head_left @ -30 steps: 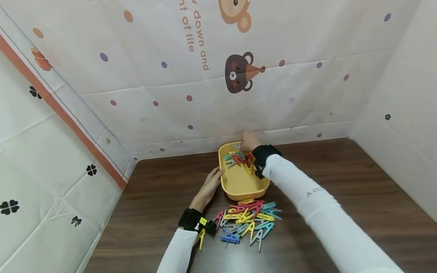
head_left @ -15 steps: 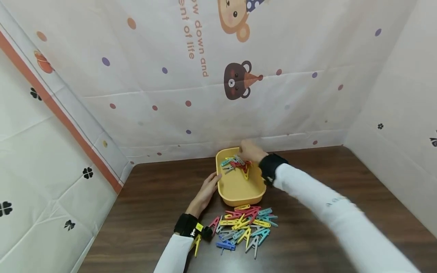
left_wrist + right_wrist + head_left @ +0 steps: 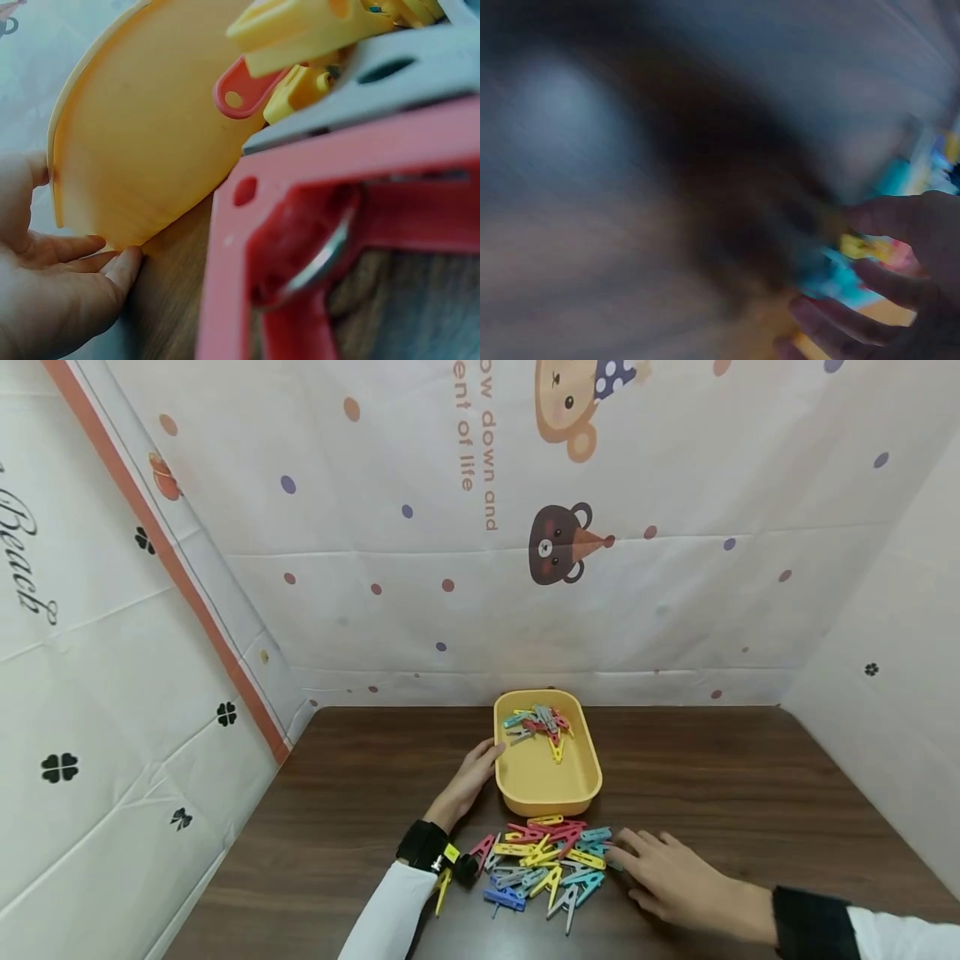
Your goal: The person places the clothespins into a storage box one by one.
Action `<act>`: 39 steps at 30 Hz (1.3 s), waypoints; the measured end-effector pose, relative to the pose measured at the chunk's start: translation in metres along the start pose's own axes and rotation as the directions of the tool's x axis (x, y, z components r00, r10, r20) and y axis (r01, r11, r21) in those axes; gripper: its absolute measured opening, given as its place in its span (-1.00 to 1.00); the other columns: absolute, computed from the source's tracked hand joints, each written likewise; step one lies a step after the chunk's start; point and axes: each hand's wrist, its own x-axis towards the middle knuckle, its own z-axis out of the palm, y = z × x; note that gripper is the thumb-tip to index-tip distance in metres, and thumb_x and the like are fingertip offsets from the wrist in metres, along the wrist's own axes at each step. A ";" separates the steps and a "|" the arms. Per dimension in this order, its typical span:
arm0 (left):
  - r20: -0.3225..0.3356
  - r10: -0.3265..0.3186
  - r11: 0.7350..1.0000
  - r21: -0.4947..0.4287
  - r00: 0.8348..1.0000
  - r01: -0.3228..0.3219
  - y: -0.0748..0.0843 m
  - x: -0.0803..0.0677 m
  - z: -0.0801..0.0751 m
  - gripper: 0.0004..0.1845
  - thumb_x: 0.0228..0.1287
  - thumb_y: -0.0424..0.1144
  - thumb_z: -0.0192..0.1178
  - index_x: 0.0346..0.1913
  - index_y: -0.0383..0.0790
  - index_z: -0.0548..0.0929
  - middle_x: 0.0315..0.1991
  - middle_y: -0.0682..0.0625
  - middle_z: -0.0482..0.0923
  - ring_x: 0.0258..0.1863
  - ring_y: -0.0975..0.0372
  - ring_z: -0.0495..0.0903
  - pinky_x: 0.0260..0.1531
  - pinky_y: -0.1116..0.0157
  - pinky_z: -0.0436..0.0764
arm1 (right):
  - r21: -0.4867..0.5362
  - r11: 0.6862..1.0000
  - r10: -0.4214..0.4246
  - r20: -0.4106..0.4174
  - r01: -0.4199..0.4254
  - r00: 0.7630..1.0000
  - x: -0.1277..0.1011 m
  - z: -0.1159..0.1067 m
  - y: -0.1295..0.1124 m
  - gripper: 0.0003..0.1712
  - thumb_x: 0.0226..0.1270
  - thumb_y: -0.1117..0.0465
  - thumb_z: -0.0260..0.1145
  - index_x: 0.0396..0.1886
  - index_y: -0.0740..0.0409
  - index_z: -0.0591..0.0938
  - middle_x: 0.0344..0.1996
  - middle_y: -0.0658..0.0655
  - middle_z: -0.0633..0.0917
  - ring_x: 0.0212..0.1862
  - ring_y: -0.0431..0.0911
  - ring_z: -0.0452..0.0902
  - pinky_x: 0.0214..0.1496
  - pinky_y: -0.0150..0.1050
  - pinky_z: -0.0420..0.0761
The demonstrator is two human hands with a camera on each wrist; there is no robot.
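The right hand (image 3: 678, 881) lies low over the tabletop (image 3: 750, 793) with its grip spread, fingers straight and holding nothing, fingertips at the right edge of the pile of pegs (image 3: 547, 856); whether they touch a peg cannot be told, as the right wrist view is blurred. The pile lies just to the left of this hand, spreading left to right along the tabletop, with pegs pointing every way. The left hand (image 3: 472, 772) rests with relaxed fingers against the left wall of the tray (image 3: 543, 772), touching it rather than gripping. The tray stands just beyond the pile, its long axis running away from the person, with a few pegs (image 3: 540, 724) at its far end. The right hand is nearer to the pile.
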 end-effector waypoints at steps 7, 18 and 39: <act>-0.009 -0.007 1.000 0.009 1.000 0.007 0.002 0.001 -0.001 -0.33 0.65 0.02 -0.08 0.60 -0.26 0.12 0.56 -0.25 0.20 0.58 -0.05 0.19 0.56 -0.05 0.19 | 0.174 0.983 0.054 -0.015 -0.051 0.998 -0.005 0.014 0.007 -0.53 0.20 0.23 0.55 0.09 -0.05 0.61 -0.06 -0.02 0.55 -0.17 -0.26 0.53 -0.36 -0.34 0.60; 0.015 0.005 1.000 0.009 1.000 -0.005 0.002 0.003 0.005 -0.32 0.65 0.02 -0.08 0.61 -0.27 0.11 0.57 -0.25 0.18 0.58 -0.05 0.19 0.54 -0.03 0.23 | 0.331 0.934 0.118 0.072 -0.135 0.990 0.003 0.010 0.010 -0.74 0.26 0.26 0.50 -0.29 -0.10 0.56 -0.34 -0.18 0.52 -0.36 -0.47 0.38 -0.45 -0.44 0.44; -0.025 0.009 1.000 0.009 1.000 -0.009 0.000 -0.005 0.000 -0.23 0.57 0.17 0.01 0.59 -0.26 0.16 0.55 -0.24 0.23 0.56 -0.04 0.23 0.53 -0.04 0.24 | 0.199 0.957 0.223 -0.028 -0.213 0.974 0.063 -0.093 0.016 -0.67 0.23 0.21 0.51 0.00 0.02 0.68 -0.27 -0.05 0.72 -0.41 -0.35 0.54 -0.53 -0.45 0.45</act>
